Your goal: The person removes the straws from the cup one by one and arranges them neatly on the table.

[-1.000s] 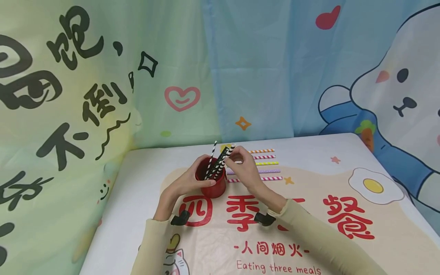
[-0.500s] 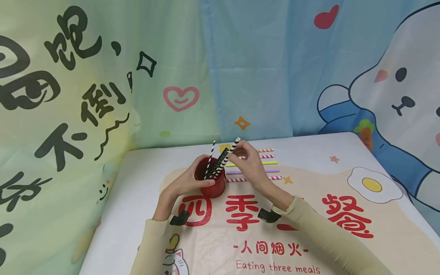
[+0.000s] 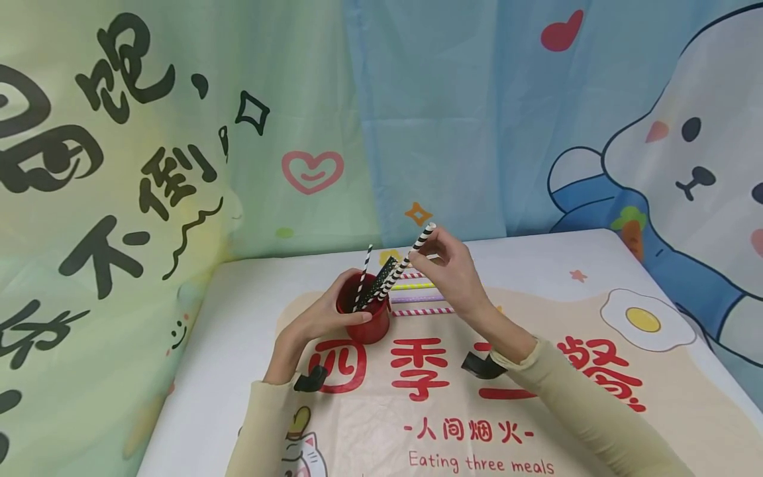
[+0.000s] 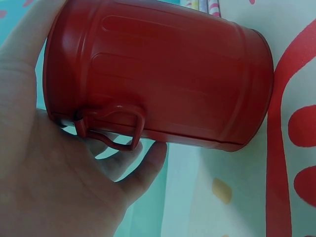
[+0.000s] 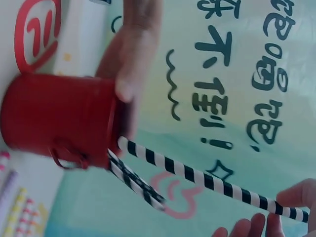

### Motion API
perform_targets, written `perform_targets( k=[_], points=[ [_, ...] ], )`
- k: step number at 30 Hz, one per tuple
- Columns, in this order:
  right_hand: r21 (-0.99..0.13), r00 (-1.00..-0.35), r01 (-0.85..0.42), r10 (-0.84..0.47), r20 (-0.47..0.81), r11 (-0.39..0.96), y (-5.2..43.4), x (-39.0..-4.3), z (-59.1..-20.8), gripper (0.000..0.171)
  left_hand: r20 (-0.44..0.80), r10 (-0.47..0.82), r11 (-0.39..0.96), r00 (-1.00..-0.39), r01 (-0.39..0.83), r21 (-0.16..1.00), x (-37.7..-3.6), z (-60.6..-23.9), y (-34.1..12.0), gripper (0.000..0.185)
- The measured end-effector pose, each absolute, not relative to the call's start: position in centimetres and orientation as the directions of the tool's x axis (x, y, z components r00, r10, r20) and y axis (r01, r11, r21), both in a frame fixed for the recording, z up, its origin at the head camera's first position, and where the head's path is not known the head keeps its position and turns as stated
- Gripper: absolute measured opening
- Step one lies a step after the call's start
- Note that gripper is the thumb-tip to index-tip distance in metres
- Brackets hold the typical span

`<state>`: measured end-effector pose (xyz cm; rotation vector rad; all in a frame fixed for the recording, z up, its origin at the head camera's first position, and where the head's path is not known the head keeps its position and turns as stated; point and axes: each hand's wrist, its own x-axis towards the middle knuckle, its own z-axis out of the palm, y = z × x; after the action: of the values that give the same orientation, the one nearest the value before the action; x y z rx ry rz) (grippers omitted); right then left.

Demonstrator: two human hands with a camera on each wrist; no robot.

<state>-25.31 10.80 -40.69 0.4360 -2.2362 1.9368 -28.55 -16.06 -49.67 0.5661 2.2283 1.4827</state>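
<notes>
Fingers of our right hand (image 3: 454, 270) pinch a striped straw (image 5: 199, 177) near its upper end, above and right of the red bucket (image 3: 374, 328), its lower end at the bucket's mouth. We curl our left hand (image 3: 324, 315) round the bucket's left side. Other black-and-white straws (image 3: 383, 277) lean inside it; coloured straws (image 3: 414, 286) lie to its right on the table (image 3: 238, 298).

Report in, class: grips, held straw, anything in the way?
Left grip around red cylindrical metal bucket. Right grip pinching black-and-white striped paper straw, lower end at bucket's mouth. Other black-and-white patterned straws close by; no clear blockage.
</notes>
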Motion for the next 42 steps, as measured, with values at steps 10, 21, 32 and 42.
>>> perform_targets(
  k=[10,21,32,42],
  points=[
    [-0.787,-0.915,-0.402,-0.246,0.321,0.468,13.2,-24.1,-39.1,0.012,-0.092,0.533,0.361,-0.841,0.127,0.924,-28.5,-49.8,-16.0,0.083],
    [-0.098,-0.871,-0.463,-0.431,0.238,0.881,11.8,-23.7,-44.3,0.022,-0.087,0.539,0.348,-0.838,0.128,0.929,-28.5,-49.9,-16.2,0.083],
    [0.008,-0.887,-0.463,-0.463,0.001,0.887,9.9,-23.9,-50.5,0.041,-0.086,0.537,0.355,-0.839,0.132,0.926,-28.6,-50.0,-16.1,0.083],
    [-0.002,-0.895,-0.446,-0.446,-0.017,0.895,9.8,-25.0,-52.6,0.039,-0.081,0.540,0.358,-0.838,0.141,0.923,-28.7,-50.0,-16.2,0.082]
  ],
)
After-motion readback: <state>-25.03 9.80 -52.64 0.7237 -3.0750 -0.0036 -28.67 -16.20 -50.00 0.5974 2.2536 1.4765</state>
